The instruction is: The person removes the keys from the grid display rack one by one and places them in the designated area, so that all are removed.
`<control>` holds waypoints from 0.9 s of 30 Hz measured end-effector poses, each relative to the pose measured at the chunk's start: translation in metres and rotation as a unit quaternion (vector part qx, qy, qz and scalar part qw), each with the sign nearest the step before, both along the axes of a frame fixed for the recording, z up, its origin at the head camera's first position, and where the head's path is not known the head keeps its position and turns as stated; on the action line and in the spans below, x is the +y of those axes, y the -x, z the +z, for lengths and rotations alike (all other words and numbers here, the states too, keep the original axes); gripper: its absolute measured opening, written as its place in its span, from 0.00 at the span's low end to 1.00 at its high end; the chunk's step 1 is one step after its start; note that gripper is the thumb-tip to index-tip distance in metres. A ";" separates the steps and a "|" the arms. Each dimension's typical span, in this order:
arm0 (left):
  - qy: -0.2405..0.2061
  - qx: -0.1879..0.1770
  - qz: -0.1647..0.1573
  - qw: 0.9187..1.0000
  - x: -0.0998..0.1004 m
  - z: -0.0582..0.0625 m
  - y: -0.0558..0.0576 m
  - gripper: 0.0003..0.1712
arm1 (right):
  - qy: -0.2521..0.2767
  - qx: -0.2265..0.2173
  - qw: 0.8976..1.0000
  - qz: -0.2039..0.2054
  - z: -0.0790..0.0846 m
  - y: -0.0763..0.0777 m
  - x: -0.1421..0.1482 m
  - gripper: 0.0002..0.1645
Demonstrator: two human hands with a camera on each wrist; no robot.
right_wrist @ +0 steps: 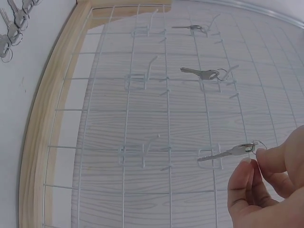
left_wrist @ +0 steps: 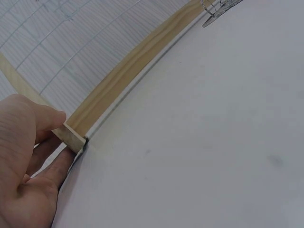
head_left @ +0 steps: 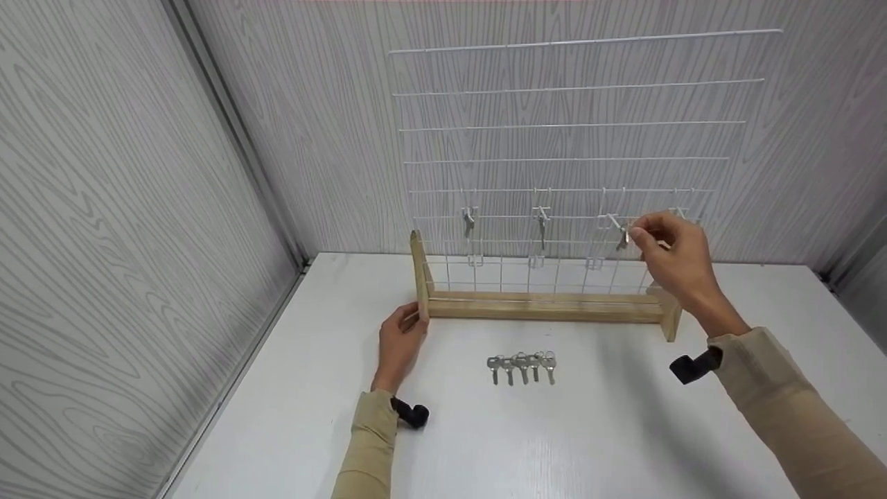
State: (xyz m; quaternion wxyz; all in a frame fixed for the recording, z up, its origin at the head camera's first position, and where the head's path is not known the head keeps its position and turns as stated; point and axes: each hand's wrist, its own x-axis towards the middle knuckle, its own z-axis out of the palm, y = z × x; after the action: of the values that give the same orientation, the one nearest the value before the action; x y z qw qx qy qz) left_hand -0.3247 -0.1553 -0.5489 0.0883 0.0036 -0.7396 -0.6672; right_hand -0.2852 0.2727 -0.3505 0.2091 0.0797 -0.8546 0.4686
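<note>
My right hand [head_left: 679, 260] pinches the ring of a silver key [right_wrist: 241, 150] between thumb and fingertips. This key is at the third hook [head_left: 612, 220] of the upper row on a white wire grid rack [head_left: 554, 161]; whether its ring is over the hook, I cannot tell. Low on the left, my left hand [head_left: 400, 346] holds the wooden end piece [head_left: 420, 274] of the rack's base, thumb on one side and fingers on the other. Two keys hang farther left, one key [right_wrist: 205, 74] on the middle hook and another key [right_wrist: 192, 27] beyond it.
Several ringed keys [head_left: 523, 366] lie in a row on the white table [head_left: 485, 443] before the rack. A lower row of wire hooks [head_left: 536, 261] carries no keys in view. The wooden crossbar [head_left: 540, 308] runs along the base. A wood-patterned wall [head_left: 312, 125] stands behind.
</note>
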 end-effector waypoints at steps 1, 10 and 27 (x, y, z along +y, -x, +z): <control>0.002 0.001 0.002 1.000 0.000 0.000 0.000 0.21 | -0.001 0.000 1.000 0.002 -0.001 0.000 0.001 0.18; 0.013 0.005 0.004 1.000 -0.001 -0.003 -0.002 0.21 | 0.005 0.001 1.000 0.024 -0.009 -0.003 0.003 0.18; 0.007 0.005 0.003 1.000 -0.001 0.001 -0.003 0.22 | -0.014 -0.033 0.998 0.052 -0.028 -0.009 0.004 0.17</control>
State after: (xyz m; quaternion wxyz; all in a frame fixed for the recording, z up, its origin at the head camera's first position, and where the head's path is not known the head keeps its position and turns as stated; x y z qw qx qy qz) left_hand -0.3220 -0.1560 -0.5483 0.0942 0.0014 -0.7437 -0.6619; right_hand -0.2759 0.2766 -0.3788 0.1549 0.1119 -0.8622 0.4692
